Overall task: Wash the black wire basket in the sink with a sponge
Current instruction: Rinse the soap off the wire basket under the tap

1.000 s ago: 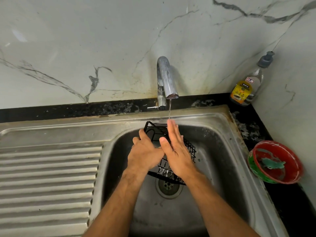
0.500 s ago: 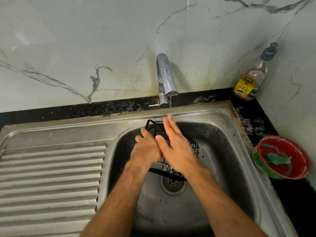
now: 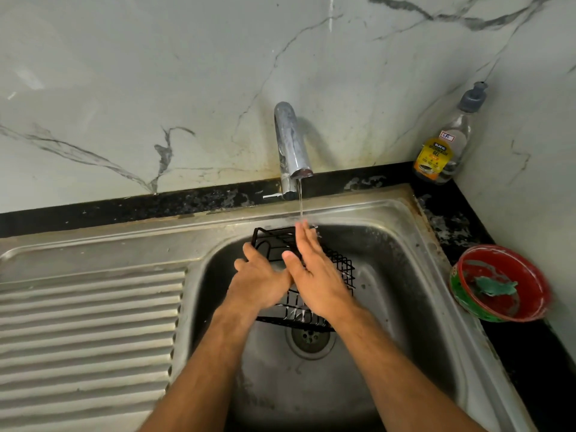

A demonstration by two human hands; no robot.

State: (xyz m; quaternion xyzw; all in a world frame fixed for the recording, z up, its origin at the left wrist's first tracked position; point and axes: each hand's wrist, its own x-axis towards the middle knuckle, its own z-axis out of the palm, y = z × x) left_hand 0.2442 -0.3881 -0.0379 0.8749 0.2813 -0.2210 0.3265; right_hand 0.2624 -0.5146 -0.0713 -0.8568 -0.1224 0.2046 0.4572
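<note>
The black wire basket [image 3: 311, 275] is held tilted in the sink [image 3: 405, 244], gripped by the curled fingers of the left hand [image 3: 258, 285]. The right hand [image 3: 314, 275] is laid flat, fingers straight, under the tap [image 3: 291, 145] stream. With wet wire, the basket could be dropped onto the drain [image 3: 310, 336]; no sponge is held.

Two bare forearms, no sleeves, seemingly no rings (slightly blurred)
</note>
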